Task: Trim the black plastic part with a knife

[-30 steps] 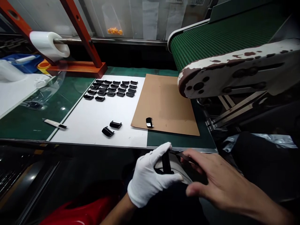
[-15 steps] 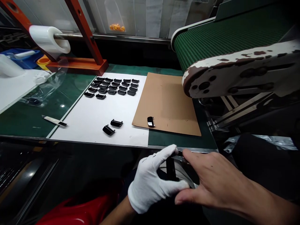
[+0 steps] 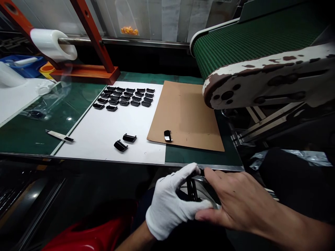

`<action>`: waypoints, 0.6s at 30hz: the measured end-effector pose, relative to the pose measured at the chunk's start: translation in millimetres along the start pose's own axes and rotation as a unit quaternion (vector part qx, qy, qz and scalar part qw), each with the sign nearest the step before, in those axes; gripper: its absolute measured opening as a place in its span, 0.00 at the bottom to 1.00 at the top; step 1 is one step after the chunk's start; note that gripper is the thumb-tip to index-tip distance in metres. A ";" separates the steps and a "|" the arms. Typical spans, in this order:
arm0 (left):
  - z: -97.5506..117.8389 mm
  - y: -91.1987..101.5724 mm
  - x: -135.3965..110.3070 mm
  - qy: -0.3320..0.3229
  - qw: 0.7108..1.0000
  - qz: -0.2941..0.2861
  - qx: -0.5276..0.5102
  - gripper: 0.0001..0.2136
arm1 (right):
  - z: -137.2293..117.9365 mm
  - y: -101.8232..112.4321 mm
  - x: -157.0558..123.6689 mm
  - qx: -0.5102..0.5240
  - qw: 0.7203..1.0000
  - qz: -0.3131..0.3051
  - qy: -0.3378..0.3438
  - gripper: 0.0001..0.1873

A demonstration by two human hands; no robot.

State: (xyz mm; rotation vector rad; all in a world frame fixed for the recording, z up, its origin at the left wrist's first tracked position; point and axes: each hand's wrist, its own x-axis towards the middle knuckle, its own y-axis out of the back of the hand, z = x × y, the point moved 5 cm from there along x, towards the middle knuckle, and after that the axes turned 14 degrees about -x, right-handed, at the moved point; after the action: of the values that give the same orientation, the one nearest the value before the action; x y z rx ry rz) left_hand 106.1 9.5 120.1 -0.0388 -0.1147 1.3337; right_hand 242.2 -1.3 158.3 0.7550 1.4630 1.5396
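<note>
My left hand (image 3: 170,202), in a white glove, pinches a glossy black plastic part (image 3: 192,190) upright, just below the table's front edge. My bare right hand (image 3: 240,198) closes on the same part from the right, with a thin metal strip showing at its top end. Both hands hide most of the part. On the white sheet (image 3: 86,146), a grid of several similar black parts (image 3: 123,99) lies at the far end. Two more black parts (image 3: 120,146) lie near the sheet's front edge. Another black part (image 3: 167,136) rests on a brown cardboard sheet (image 3: 188,111).
A green conveyor belt (image 3: 256,45) with a chipped white-and-brown side frame (image 3: 272,75) overhangs the right. A utility knife (image 3: 59,136) lies on the green table mat (image 3: 75,104). At the back left stand a film roll (image 3: 52,43) on an orange stand (image 3: 85,74) and a blue crate (image 3: 23,65).
My right hand has moved left from a spread pose and closed on the black part. My left hand has barely moved. The view has shifted slightly.
</note>
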 end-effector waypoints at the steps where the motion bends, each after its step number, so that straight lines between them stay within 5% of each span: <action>1: -0.5 -0.3 -0.4 0.000 1.000 0.002 0.001 0.32 | -0.3 0.6 -0.2 -0.006 1.000 0.010 0.004 0.42; 18: -7.0 -3.0 -2.0 0.013 1.000 0.002 -0.001 0.28 | -0.6 -2.4 -2.7 -0.093 0.994 0.045 0.026 0.41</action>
State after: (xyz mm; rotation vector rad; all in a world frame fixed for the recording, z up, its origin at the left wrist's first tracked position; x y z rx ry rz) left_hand 109.2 7.2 113.3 -0.0585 -0.0948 1.3376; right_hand 243.3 -4.1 156.2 0.6823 1.3146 1.7487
